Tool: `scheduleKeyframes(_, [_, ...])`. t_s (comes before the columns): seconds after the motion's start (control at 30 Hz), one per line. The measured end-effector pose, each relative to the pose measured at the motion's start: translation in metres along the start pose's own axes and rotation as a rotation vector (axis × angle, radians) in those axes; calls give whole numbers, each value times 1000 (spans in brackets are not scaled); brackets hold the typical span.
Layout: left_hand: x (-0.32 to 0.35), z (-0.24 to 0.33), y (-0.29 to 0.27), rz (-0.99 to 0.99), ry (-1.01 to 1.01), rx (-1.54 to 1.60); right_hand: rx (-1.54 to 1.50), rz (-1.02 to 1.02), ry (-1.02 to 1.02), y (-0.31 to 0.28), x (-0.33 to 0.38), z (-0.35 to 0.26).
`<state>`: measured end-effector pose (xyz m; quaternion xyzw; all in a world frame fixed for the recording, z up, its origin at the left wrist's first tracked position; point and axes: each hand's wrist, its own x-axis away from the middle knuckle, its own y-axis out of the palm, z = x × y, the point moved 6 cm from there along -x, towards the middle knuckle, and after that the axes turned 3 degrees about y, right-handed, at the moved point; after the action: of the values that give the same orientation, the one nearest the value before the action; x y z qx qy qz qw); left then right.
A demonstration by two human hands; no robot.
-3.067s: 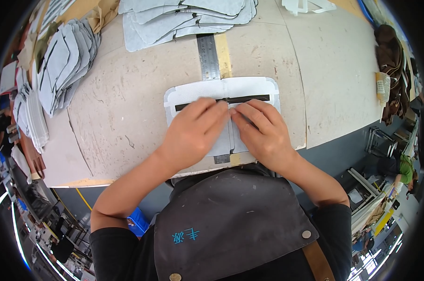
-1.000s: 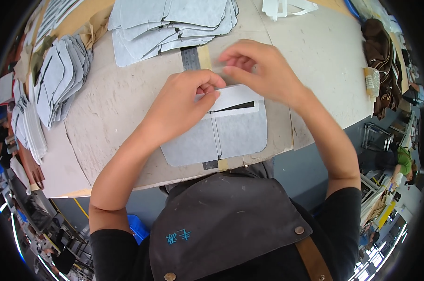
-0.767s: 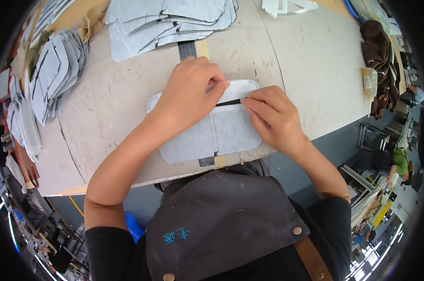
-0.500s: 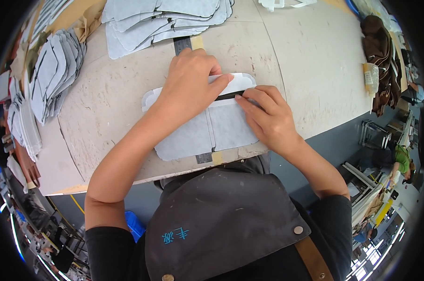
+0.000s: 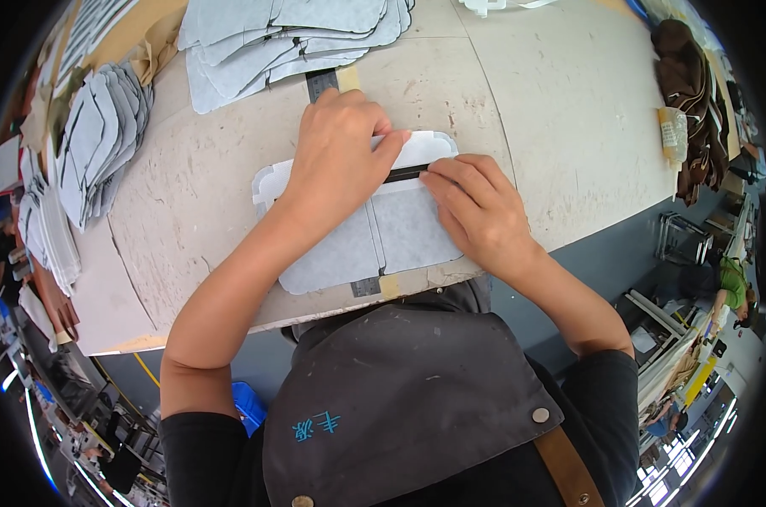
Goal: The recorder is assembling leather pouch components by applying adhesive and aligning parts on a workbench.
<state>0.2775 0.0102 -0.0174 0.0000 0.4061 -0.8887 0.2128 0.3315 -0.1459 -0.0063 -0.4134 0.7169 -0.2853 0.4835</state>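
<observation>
A pale grey fabric panel [image 5: 400,232] lies flat on the worktable [image 5: 560,110], with a white backing piece [image 5: 429,148] at its far edge and a narrow black strip [image 5: 404,174] across it. My left hand [image 5: 341,156] presses palm-down on the panel's far left part, covering the strip there. My right hand [image 5: 476,207] rests on the panel's right side, fingertips touching the black strip. A metal ruler [image 5: 322,83] runs under the panel toward me, and its near end [image 5: 366,287] shows at the table edge.
A stack of grey cut panels [image 5: 290,34] lies at the far side of the table, and more fanned stacks [image 5: 95,144] lie at the left. Brown material [image 5: 687,84] is piled at the right edge. Below the table edge is floor with frames and crates.
The grey panel was picked up and laid down again over the white piece. Both hands came down onto it and now press along the black strip.
</observation>
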Motion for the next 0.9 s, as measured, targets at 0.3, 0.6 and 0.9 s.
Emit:
scheduleKeyframes(0.3, [3, 2, -3, 18, 41, -34, 63, -148, 34, 5, -7, -5])
scheduleKeyframes(0.6, [4, -12, -18, -72, 17, 14, 87, -170, 31, 6, -6, -6])
scheduleKeyframes(0.9, [6, -14, -17, 11, 130, 60, -31, -220, 58, 9, -15, -9])
